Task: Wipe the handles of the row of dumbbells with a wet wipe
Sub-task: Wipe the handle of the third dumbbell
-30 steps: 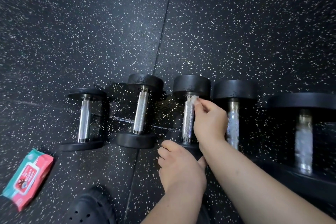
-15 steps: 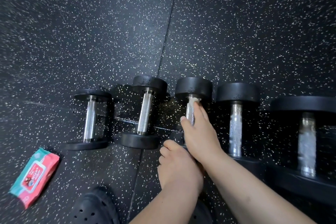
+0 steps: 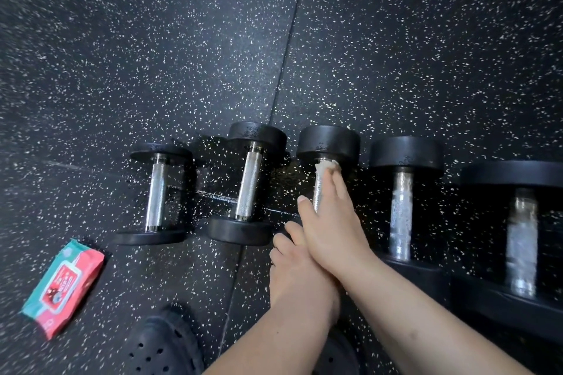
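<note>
Hands at third dumbbell (image 3: 329, 143): right hand (image 3: 332, 222) clamping wet wipe (image 3: 327, 166) round handle (image 3: 318, 192) below far head; left hand (image 3: 292, 256) at near end, grip unclear. Best done: sweep full length, twisting round knurling.

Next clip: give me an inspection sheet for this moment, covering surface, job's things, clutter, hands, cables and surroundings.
Surface: black speckled floor, with a seam running through it.
Job's things: row of dumbbells, five lying side by side; wet wipe at the far end of the third dumbbell handle; wipes pack lies at left.
Clutter: nothing seen.
Hands: right hand wraps the wipe round that handle; left hand sits at the dumbbell's near end, grip hidden.
Cables: nothing seen.
Surroundings: black perforated shoe at the bottom edge.
</note>
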Tool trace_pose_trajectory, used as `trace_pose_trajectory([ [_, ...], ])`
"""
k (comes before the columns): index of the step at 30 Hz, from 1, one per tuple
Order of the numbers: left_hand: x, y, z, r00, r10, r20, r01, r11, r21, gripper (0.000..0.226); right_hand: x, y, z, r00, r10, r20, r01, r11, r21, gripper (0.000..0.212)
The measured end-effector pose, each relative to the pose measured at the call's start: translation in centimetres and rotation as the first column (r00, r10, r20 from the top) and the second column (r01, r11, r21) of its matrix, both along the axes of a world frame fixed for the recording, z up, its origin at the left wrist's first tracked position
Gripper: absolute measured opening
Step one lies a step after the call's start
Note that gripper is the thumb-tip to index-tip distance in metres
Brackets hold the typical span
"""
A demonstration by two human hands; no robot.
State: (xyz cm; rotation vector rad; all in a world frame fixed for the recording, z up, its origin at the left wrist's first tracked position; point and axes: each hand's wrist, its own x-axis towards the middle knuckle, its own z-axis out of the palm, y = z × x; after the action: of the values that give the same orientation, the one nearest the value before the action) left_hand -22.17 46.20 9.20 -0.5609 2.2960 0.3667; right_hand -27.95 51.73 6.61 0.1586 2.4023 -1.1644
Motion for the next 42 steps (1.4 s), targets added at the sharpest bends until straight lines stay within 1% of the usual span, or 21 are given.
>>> trace_pose_trajectory([
  [1,0.0,-0.1,0.0,1.000,0.023,0.009,-0.023,1.000,0.017,0.085,0.0,0.0,-0.3,1.000,-0.004,0.002,0.004,1.000,0.001,0.077],
  [2,0.0,-0.3,0.0,0.999,0.031,0.023,-0.032,0.999,0.028,0.092,-0.2,0.1,-0.6,0.999,-0.023,0.025,0.023,1.000,-0.007,0.078],
  [4,0.2,-0.5,0.1,0.999,0.030,0.026,-0.031,0.999,0.032,0.107,-0.8,0.7,-0.9,0.989,-0.095,0.109,0.101,0.994,-0.052,0.074],
  [5,0.2,-0.5,0.2,0.999,0.044,0.015,-0.044,0.998,0.035,0.108,-1.0,1.0,-1.0,0.981,-0.133,0.139,0.145,0.986,-0.078,0.070],
  [7,0.3,-0.6,0.2,0.997,0.079,-0.012,-0.078,0.996,0.049,0.105,-0.8,1.5,-1.0,0.977,-0.164,0.133,0.179,0.978,-0.108,0.064],
  [11,0.4,-1.3,-0.2,0.992,0.128,-0.016,-0.126,0.989,0.072,0.102,0.6,0.7,-0.2,0.994,-0.096,0.044,0.101,0.989,-0.109,0.067],
  [13,0.7,-1.5,-0.2,0.982,0.188,-0.025,-0.185,0.979,0.088,0.097,0.6,0.3,-0.3,0.996,-0.084,0.042,0.088,0.991,-0.103,0.069],
  [14,0.8,-1.6,-0.3,0.976,0.218,-0.018,-0.215,0.972,0.098,0.098,0.2,0.2,-0.4,0.995,-0.090,0.049,0.095,0.990,-0.102,0.068],
  [16,1.0,-1.4,-0.4,0.962,0.272,0.004,-0.271,0.957,0.104,0.102,-0.6,0.4,-0.7,0.991,-0.114,0.069,0.121,0.987,-0.105,0.065],
  [18,0.7,-1.1,-0.6,0.946,0.321,0.031,-0.323,0.941,0.099,0.096,-0.9,0.7,-0.8,0.986,-0.148,0.074,0.156,0.981,-0.119,0.060],
  [22,0.2,-0.8,-0.8,0.953,0.293,0.069,-0.297,0.953,0.054,0.076,-0.1,0.5,-0.7,0.995,-0.094,0.034,0.097,0.990,-0.101,0.064],
  [24,0.2,-0.9,-0.9,0.957,0.281,0.069,-0.285,0.958,0.045,0.082,-0.4,0.3,-1.3,0.990,-0.121,0.067,0.129,0.984,-0.127,0.064],
  [26,0.2,-1.0,-1.0,0.957,0.282,0.068,-0.286,0.957,0.048,0.095,-1.3,0.3,-2.0,0.957,-0.241,0.164,0.275,0.930,-0.242,0.061],
  [27,0.2,-1.0,-1.0,0.956,0.283,0.072,-0.287,0.957,0.051,0.101,-1.7,0.4,-2.4,0.917,-0.318,0.241,0.383,0.870,-0.310,0.056],
  [28,0.2,-1.1,-1.0,0.955,0.286,0.075,-0.290,0.956,0.054,0.105,-2.1,0.7,-2.6,0.866,-0.375,0.329,0.485,0.791,-0.373,0.049],
  [30,0.2,-1.1,-1.0,0.953,0.293,0.074,-0.298,0.953,0.055,0.111,-2.9,1.6,-2.7,0.764,-0.401,0.506,0.637,0.599,-0.486,0.034],
  [32,0.2,-1.1,-1.0,0.953,0.298,0.060,-0.302,0.952,0.060,0.111,-3.4,2.2,-2.8,0.676,-0.392,0.624,0.735,0.428,-0.527,0.032],
  [33,0.2,-1.0,-1.0,0.954,0.296,0.051,-0.298,0.953,0.060,0.110,-3.6,2.2,-3.1,0.637,-0.393,0.663,0.769,0.374,-0.518,0.033],
  [34,0.2,-0.9,-1.0,0.955,0.294,0.045,-0.296,0.953,0.058,0.108,-3.9,2.2,-3.1,0.615,-0.391,0.685,0.788,0.351,-0.507,0.034],
  [38,0.2,-0.7,-0.9,0.956,0.290,0.041,-0.291,0.956,0.034,0.108,-4.7,1.2,-2.8,0.572,-0.403,0.715,0.817,0.355,-0.454,0.041],
  [42,0.2,-0.7,-0.8,0.956,0.289,0.050,-0.291,0.956,0.036,0.107,-4.4,0.5,-2.8,0.505,-0.509,0.697,0.863,0.316,-0.394,0.035],
])
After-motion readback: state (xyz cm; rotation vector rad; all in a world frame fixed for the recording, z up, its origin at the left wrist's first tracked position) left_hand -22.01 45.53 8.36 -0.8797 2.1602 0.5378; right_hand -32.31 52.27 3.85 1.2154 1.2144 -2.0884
